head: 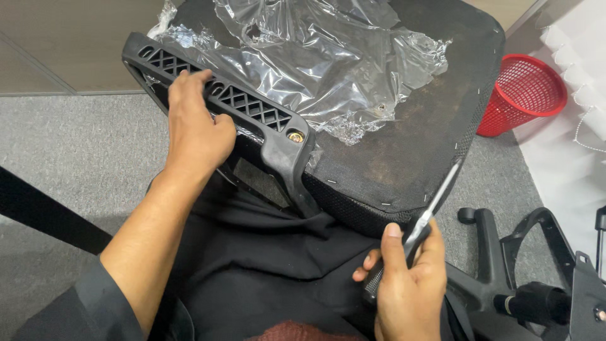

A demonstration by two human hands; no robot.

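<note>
On the near left, the black armrest (221, 101) was gripped by the left hand (196, 129); at near right, a screwdriver (424, 221) was clasped in the right hand (407, 284), its tip against the upturned seat (410, 145).

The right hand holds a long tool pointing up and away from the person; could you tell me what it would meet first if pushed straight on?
The right hand aims the tool at the stapled edge of the upturned seat cushion; its tip looks already at that edge, though depth is unclear.
</note>
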